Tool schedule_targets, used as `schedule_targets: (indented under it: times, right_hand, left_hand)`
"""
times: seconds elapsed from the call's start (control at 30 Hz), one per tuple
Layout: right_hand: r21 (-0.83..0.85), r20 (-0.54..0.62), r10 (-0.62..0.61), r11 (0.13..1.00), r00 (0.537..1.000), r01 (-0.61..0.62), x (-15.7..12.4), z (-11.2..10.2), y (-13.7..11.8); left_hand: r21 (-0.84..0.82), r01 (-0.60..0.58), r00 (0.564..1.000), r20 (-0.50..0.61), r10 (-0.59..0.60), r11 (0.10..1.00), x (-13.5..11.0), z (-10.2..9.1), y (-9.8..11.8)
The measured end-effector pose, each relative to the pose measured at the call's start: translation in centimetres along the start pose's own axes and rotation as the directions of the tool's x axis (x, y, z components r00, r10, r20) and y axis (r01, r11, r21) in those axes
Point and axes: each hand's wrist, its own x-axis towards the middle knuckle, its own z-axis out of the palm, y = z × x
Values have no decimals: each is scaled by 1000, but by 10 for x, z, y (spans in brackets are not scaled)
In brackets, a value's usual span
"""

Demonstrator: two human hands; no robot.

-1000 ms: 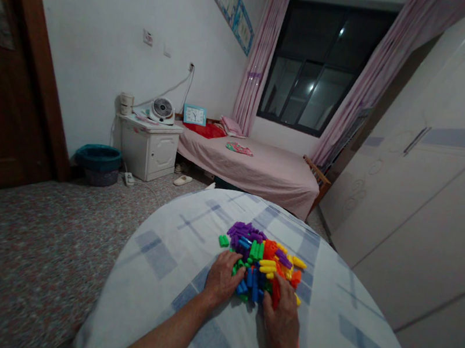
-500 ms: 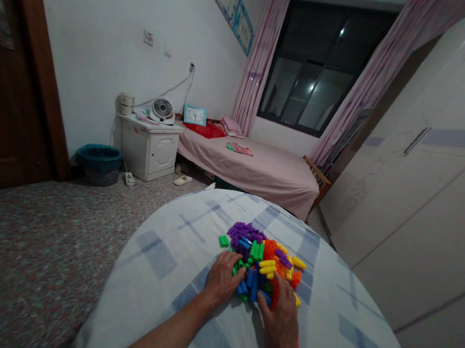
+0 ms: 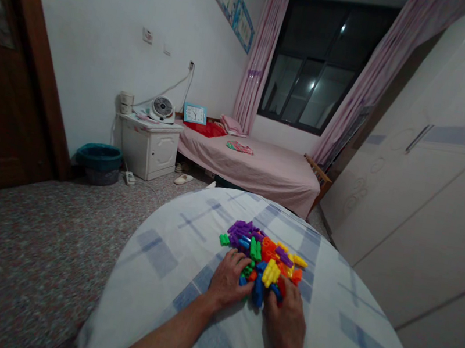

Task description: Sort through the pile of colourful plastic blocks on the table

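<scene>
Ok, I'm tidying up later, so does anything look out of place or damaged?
The clock looks odd: it's propped at the head of the bed rather than hanging on the wall. The toy pieces lie heaped on the tablecloth, with nothing visibly damaged.

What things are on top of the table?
A patterned cloth, bearing a pile of colourful pieces; the left hand and right hand touch the pile. Anything beneath the cloth or the hands is covered.
</scene>
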Motion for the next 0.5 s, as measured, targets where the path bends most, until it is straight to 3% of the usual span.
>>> schedule_targets:
  times: [0.1,0.2,0.37,0.5]
  right_hand:
    - [90,-14,126,988,992,-124,3,-5,2]
    - [163,-30,295,944,955,-287,5,-12,0]
    - [283,-99,537,822,838,-493,10,-29,-7]
    - [397,-115,661,715,742,-575,11,-35,9]
  left_hand:
    - [-30,54,993,-104,-57,998,4,-1,-1]
    - [-74,111,980,-155,-121,991,8,-4,-1]
    - [-170,213,949,-200,-245,962,10,-8,-3]
    - [-253,269,919,-222,-326,930,12,-8,-6]
